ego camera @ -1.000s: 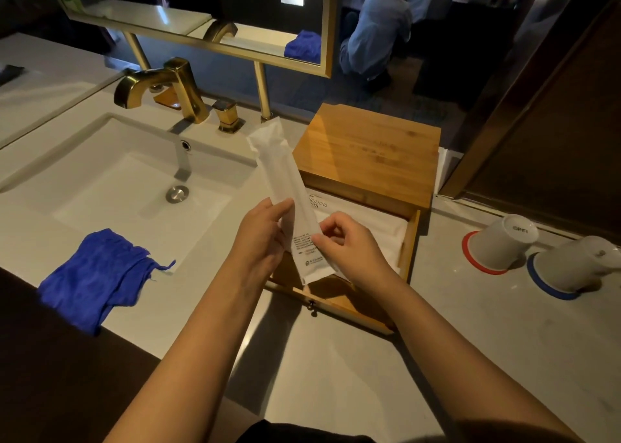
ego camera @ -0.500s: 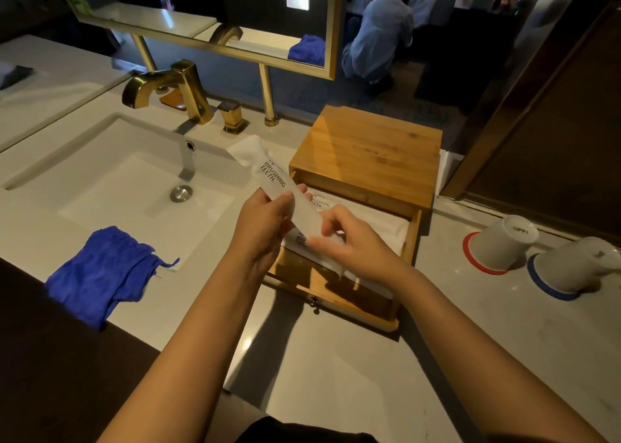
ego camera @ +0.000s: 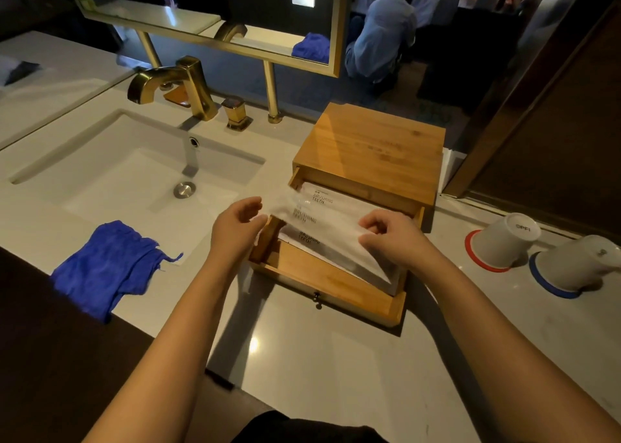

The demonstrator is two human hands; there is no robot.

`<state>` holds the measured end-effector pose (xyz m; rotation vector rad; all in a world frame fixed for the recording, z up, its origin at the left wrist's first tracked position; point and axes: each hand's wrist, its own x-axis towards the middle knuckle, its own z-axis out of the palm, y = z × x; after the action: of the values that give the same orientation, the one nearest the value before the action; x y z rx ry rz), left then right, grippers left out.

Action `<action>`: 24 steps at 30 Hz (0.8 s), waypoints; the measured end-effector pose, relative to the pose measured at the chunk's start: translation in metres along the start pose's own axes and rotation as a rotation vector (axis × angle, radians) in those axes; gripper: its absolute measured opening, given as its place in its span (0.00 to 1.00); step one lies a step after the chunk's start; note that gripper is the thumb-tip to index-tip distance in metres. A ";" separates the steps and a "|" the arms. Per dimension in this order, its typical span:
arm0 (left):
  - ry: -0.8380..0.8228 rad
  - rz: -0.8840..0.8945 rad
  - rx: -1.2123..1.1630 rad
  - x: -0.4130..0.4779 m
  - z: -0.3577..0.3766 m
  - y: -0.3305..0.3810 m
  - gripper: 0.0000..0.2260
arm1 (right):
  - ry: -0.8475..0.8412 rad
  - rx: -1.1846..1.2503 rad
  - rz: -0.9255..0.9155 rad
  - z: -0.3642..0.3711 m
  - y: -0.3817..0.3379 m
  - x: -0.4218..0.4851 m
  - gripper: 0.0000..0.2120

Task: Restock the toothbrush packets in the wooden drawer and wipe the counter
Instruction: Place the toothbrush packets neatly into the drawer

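Observation:
A wooden box (ego camera: 369, 146) stands on the pale counter (ego camera: 319, 368) with its drawer (ego camera: 322, 284) pulled out toward me. Flat white toothbrush packets lie side by side in the drawer, one at the back (ego camera: 339, 195) and one at the front (ego camera: 302, 237). Between them, I hold a third toothbrush packet (ego camera: 312, 219) level over the drawer. My left hand (ego camera: 235, 230) pinches its left end at the drawer's left wall. My right hand (ego camera: 393, 237) grips its right end. A crumpled blue cloth (ego camera: 107, 267) lies on the counter's front edge at the left.
A white sink basin (ego camera: 127, 173) with a gold faucet (ego camera: 174, 82) lies left of the box. Two white cups, one on a red coaster (ego camera: 504, 241) and one on a blue coaster (ego camera: 578, 264), stand upside down at the right. A gold-framed mirror (ego camera: 208, 22) hangs behind; a person crouches beyond.
The packet stood upright in both hands a second ago. I have tipped it down flat and lowered it onto the drawer, with my hands spreading to its two ends.

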<state>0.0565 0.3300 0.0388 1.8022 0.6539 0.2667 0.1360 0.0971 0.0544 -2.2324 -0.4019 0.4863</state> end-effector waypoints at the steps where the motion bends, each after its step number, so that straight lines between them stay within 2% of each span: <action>1: -0.059 -0.030 0.029 0.001 0.000 -0.004 0.17 | -0.021 -0.019 0.017 0.003 0.003 -0.001 0.12; 4: -0.186 -0.086 0.062 0.001 0.005 -0.008 0.15 | -0.074 -0.055 0.057 0.014 0.010 -0.004 0.12; 10: -0.227 -0.096 0.039 0.000 0.006 -0.008 0.13 | -0.066 -0.073 0.118 0.025 0.017 -0.010 0.12; 16: -0.235 -0.128 -0.035 -0.002 0.005 -0.006 0.12 | -0.196 -0.174 0.101 0.029 0.014 -0.015 0.12; 19: -0.222 -0.113 -0.021 -0.002 0.007 -0.007 0.12 | -0.147 -0.197 0.100 0.038 0.015 -0.017 0.11; 24: -0.210 -0.118 -0.011 0.000 0.008 -0.009 0.12 | 0.023 -0.368 0.071 0.053 0.018 -0.020 0.11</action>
<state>0.0573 0.3254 0.0274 1.7447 0.6051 0.0008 0.0961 0.1107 0.0129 -2.6120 -0.4289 0.4508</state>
